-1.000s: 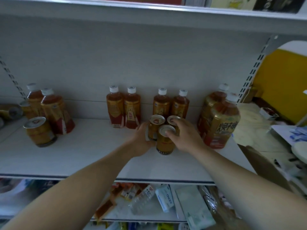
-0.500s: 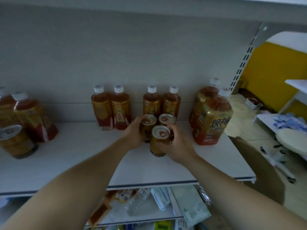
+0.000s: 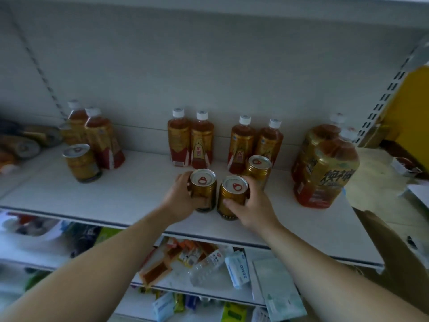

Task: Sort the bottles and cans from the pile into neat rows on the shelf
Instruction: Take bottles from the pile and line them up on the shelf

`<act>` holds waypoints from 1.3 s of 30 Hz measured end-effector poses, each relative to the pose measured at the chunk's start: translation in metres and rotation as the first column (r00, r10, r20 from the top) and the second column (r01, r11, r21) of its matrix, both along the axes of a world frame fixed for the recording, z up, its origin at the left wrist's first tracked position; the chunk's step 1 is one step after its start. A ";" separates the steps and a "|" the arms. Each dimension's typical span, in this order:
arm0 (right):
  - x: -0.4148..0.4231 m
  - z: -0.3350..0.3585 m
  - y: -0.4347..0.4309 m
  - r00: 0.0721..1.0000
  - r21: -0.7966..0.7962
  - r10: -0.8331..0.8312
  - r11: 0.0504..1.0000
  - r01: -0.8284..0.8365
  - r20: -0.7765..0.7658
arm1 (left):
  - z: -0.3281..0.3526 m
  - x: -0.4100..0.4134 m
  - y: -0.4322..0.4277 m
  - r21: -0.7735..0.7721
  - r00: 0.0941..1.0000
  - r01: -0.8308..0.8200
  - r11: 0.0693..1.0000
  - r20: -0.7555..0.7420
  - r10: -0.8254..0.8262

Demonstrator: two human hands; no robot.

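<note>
Three gold cans stand mid-shelf on the white shelf [image 3: 139, 191]. My left hand [image 3: 180, 196] wraps the left can [image 3: 203, 189]. My right hand [image 3: 251, 205] grips the front right can [image 3: 232, 196]. A third can [image 3: 258, 169] stands free just behind my right hand. Behind the cans, small amber bottles with white caps stand upright in two pairs [image 3: 190, 141] [image 3: 255, 145] along the back wall. Two large amber bottles [image 3: 325, 166] stand at the right end. At the left, a lone can [image 3: 81, 162] stands in front of two more small bottles [image 3: 97, 138].
Cans lying on their sides [image 3: 23, 145] are piled at the far left of the shelf. The lower shelf [image 3: 209, 263] holds mixed packets and a clear bottle. A brown cardboard box [image 3: 394, 252] is at the right, beside the shelf's end.
The two cans in my hands have come forward and apart from the tight cluster, leaving the third can behind. The view has swung left, showing more of the left pile.
</note>
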State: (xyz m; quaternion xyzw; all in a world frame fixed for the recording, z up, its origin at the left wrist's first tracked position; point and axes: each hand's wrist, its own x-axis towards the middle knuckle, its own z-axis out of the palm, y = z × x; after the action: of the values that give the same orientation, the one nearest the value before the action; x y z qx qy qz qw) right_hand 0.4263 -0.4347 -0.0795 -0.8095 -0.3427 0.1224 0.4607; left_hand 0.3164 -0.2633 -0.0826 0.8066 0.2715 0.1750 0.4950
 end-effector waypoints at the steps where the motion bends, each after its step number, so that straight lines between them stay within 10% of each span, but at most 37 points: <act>1: -0.005 0.001 0.005 1.000 0.005 0.024 1.000 -0.024 0.000 | 0.000 -0.009 0.001 -0.002 1.000 -0.028 1.000 -0.005 0.028; 17: -0.120 0.016 0.138 0.976 0.001 0.217 0.976 -0.217 -0.008 | 0.015 -0.172 0.106 0.044 0.943 -0.332 0.942 0.001 0.333; 39: -0.250 0.008 0.312 0.983 0.078 0.159 0.985 -0.152 -0.089 | 0.020 -0.273 0.281 0.141 0.973 -0.226 0.964 -0.004 0.229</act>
State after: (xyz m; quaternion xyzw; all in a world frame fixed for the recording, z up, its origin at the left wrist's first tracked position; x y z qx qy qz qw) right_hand 0.1761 -0.1230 -0.0713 -0.7568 -0.3869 0.1841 0.4937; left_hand 0.0439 0.0174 -0.0625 0.8045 0.3544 0.2409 0.4113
